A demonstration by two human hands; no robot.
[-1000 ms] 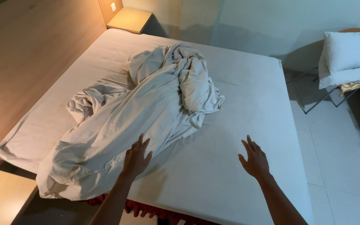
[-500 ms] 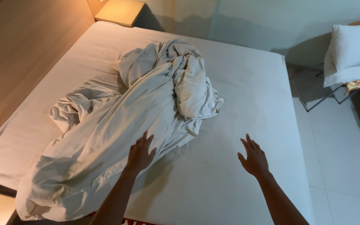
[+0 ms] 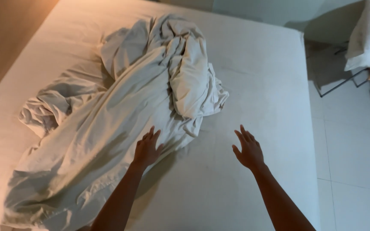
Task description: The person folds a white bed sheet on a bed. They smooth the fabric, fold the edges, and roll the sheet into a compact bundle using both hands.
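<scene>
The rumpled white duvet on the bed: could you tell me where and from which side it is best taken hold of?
Probably the duvet's near edge, by the left hand. It lies flat and thin on the mattress there, so fingers could pinch it from the foot of the bed. The bunched mound farther up looks too bulky to grip.

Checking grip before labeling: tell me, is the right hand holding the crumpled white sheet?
No, the right hand hovers open over bare mattress, apart from the crumpled white sheet.

Left hand (image 3: 146, 149) pushes forward onto the rumpled duvet (image 3: 120, 124); the view closes in, bedside table now out of frame.
</scene>
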